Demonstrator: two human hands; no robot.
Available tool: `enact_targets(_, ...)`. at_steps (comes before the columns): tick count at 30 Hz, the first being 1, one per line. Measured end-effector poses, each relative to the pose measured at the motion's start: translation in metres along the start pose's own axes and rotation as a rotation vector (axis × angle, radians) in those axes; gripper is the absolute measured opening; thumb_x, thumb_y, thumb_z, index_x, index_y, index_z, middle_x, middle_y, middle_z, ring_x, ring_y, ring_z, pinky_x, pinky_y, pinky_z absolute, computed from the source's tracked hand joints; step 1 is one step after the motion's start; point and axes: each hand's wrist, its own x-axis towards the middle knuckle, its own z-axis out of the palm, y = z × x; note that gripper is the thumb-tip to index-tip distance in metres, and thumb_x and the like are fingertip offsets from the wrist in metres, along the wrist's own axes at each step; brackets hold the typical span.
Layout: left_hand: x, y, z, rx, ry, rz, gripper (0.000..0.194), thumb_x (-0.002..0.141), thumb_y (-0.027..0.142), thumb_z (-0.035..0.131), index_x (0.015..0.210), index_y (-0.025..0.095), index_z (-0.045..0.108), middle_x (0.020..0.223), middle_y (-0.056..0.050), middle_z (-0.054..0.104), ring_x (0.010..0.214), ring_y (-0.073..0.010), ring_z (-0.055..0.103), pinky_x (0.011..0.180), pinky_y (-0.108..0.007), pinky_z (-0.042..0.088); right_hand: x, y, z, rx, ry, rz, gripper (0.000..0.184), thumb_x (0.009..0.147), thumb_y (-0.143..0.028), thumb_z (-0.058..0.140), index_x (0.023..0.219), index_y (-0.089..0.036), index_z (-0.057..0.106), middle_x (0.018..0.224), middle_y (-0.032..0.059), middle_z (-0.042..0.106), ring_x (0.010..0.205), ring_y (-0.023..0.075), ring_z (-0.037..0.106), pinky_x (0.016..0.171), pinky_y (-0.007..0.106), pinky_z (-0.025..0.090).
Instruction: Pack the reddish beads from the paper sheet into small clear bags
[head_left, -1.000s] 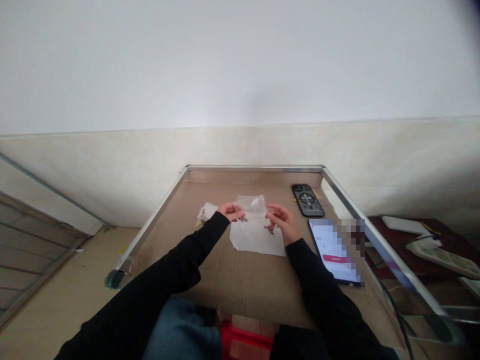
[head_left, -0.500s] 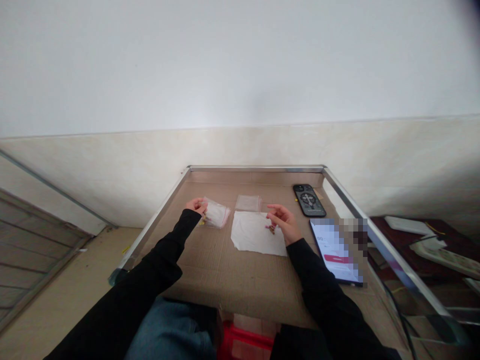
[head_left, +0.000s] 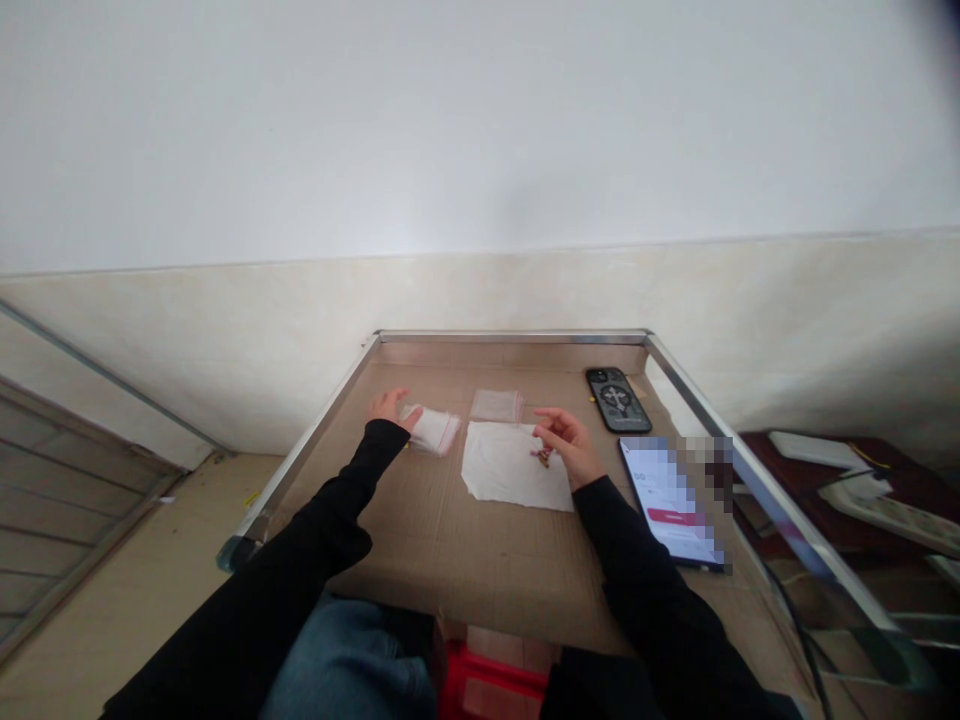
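Observation:
My left hand point(head_left: 391, 410) hovers over the left edge of a stack of clear plastic zip bags point(head_left: 436, 432), its fingers spread and nothing seen in them. A little yellow shows beside that stack, partly behind the hand. My right hand point(head_left: 568, 446) is above the right side of a white paper sheet point(head_left: 504, 470), with thumb and forefinger stretched out and apart. Just below its thumb are small red and gold pieces point(head_left: 541, 457), too small to name. A second pile of clear zip bags point(head_left: 496, 405) lies behind the paper.
Cardboard point(head_left: 450, 540) covers the metal-framed table point(head_left: 517, 338). A phone in a dark case point(head_left: 618, 399) lies at the back right, with a lit tablet-like screen point(head_left: 667, 500) nearer me. A power strip point(head_left: 892, 510) sits on a dark surface beyond the right rail.
My left hand has let go of the bag it pinched; its fingers have spread, and the bag now lies flatter on the stack. The right hand has hardly moved.

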Motion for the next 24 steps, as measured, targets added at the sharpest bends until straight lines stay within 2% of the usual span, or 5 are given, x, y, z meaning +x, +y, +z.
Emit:
enact_targets(2,-0.005,0.026,-0.003,0.057,0.019,0.149,0.032,0.065,0.034,0.053,0.092,0.017,0.054,0.091,-0.006,0.052,0.089,-0.0201,0.045,0.083,-0.035,0.032,0.001,0.002,-0.001,-0.011,0.012,-0.018,0.027,0.066,-0.027,0.059,0.091,-0.018,0.052,0.063,-0.0029,0.052,0.047,0.0057,0.042,0.042,0.019,0.038)
enact_targets(5,-0.019,0.067,0.004,0.074,-0.093,0.374,0.028,0.068,0.035,0.050,0.092,0.022,0.055,0.100,-0.004,0.049,0.092,-0.0198,0.042,0.082,-0.034,0.032,0.002,0.005,-0.003,-0.013,0.036,-0.026,0.026,0.066,-0.026,0.059,0.090,-0.018,0.053,0.063,-0.0029,0.052,0.047,0.0054,0.042,0.041,0.019,0.036)
enact_targets(11,-0.049,0.114,0.043,0.198,-0.333,0.697,0.041,0.070,0.040,0.046,0.109,0.027,0.046,0.124,-0.005,0.033,0.108,-0.0248,0.030,0.085,-0.040,0.027,0.002,0.006,-0.006,-0.026,0.073,-0.027,0.025,0.065,-0.026,0.058,0.088,-0.018,0.053,0.060,-0.0034,0.051,0.047,0.0057,0.042,0.042,0.018,0.034)
enact_targets(17,-0.045,0.117,0.068,0.278,-0.366,0.616,0.048,0.073,0.048,0.038,0.115,0.025,0.040,0.128,-0.007,0.029,0.112,-0.0249,0.028,0.085,-0.041,0.027,0.003,0.004,-0.006,-0.014,0.087,-0.021,0.024,0.064,-0.026,0.059,0.086,-0.018,0.054,0.059,-0.0033,0.052,0.046,0.0058,0.042,0.042,0.018,0.034)
enact_targets(24,-0.044,0.116,0.071,0.291,-0.391,0.629,0.054,0.075,0.050,0.033,0.116,0.016,0.039,0.122,-0.005,0.038,0.109,-0.0227,0.031,0.087,-0.038,0.026,0.004,0.006,-0.007,-0.034,0.083,-0.046,0.025,0.065,-0.028,0.058,0.087,-0.018,0.054,0.059,-0.0030,0.051,0.048,0.0062,0.044,0.043,0.019,0.036)
